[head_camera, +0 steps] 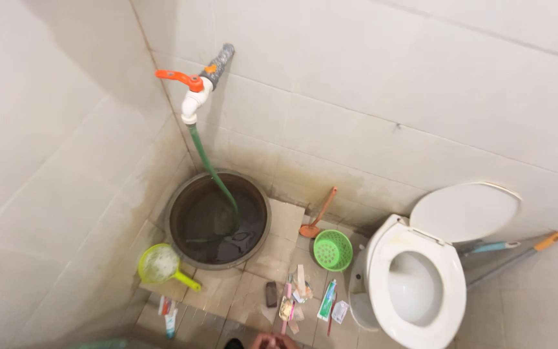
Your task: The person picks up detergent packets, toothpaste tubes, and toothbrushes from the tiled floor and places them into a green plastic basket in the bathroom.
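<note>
Only a sliver of one hand (272, 340) shows at the bottom edge, can't tell which or whether it grips anything. The sachets (290, 304) and toothpaste tube (326, 301) lie just ahead of it, tube pointing away toward the green basket (332, 250).

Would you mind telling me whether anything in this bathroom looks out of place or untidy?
Yes. Toiletry tubes and sachets lie scattered on the floor tiles between the water barrel and the toilet. The wall tiles behind the barrel are stained brown. The green hose droops into the barrel.
</note>
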